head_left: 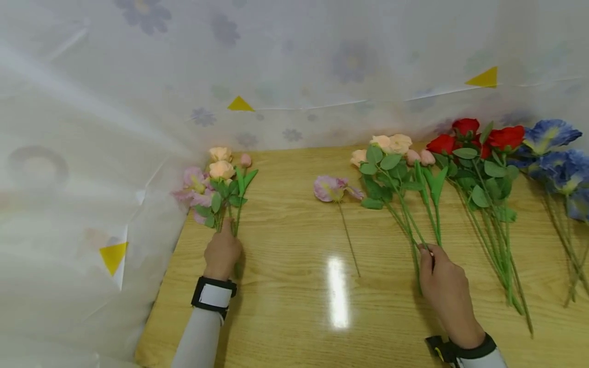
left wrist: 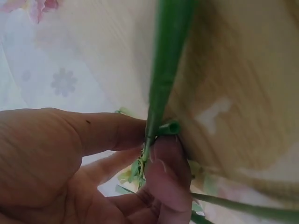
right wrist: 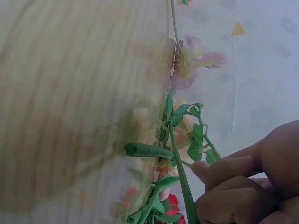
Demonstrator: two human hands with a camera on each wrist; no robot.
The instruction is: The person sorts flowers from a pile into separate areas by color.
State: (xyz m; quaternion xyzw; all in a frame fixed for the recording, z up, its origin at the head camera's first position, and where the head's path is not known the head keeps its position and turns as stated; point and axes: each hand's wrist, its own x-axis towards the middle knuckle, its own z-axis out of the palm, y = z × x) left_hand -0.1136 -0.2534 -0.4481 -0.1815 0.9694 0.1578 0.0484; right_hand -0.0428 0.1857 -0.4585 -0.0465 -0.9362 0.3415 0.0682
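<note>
At the left of the table my left hand (head_left: 223,254) grips artificial flower stems. Above it spread two peach roses (head_left: 222,169), a pink tulip (head_left: 246,160) and mauve irises (head_left: 195,186). Close up in the left wrist view, thumb and fingers pinch a green stem (left wrist: 166,70). My right hand (head_left: 445,283) pinches the stem of a peach rose between thumb and index finger. That rose belongs to a group of peach roses (head_left: 391,144) right of centre. In the right wrist view, a thick green stem (right wrist: 183,186) passes beside the curled fingers.
Between the hands lies a single mauve iris (head_left: 329,189). Two pink tulips (head_left: 427,157) lie right of the peach roses. Farther right are red roses (head_left: 506,137) and blue irises (head_left: 561,168). Pale flowered sheeting (head_left: 294,56) with yellow triangles borders the wooden table (head_left: 285,306) at back and left.
</note>
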